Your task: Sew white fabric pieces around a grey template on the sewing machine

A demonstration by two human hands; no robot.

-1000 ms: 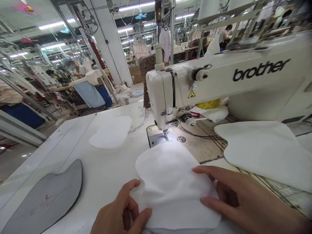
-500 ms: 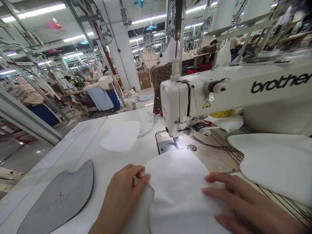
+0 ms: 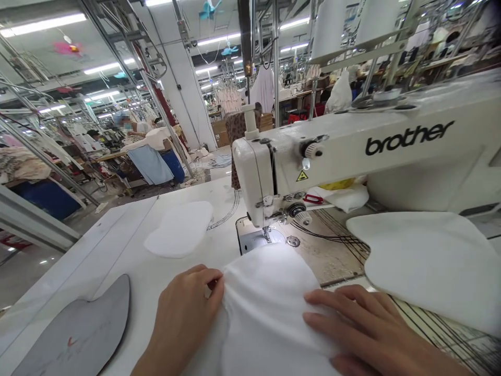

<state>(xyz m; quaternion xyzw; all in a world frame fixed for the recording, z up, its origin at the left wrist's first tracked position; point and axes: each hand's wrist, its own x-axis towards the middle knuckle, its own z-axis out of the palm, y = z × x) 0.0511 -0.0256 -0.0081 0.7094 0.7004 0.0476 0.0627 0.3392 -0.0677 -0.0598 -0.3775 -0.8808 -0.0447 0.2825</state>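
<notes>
A white fabric piece [image 3: 266, 297] lies on the sewing table in front of me, its far edge just short of the needle [image 3: 266, 233] of a white Brother sewing machine [image 3: 352, 151]. My left hand [image 3: 183, 313] pinches the piece's left edge with curled fingers. Flat on the fabric's right side rests my right hand [image 3: 368, 334], fingers stretched out and pressing down.
A second white cut piece [image 3: 180, 230] lies further back on the left. A grey template [image 3: 78, 334] sits at the near left corner. A stack of white pieces [image 3: 426, 261] rests right of the needle plate. Another worker [image 3: 125, 125] sits at a distant station.
My left hand moved up the fabric's left edge from near the bottom and now pinches it higher up. The fabric has slid slightly toward the needle. The right hand stays flat on it.
</notes>
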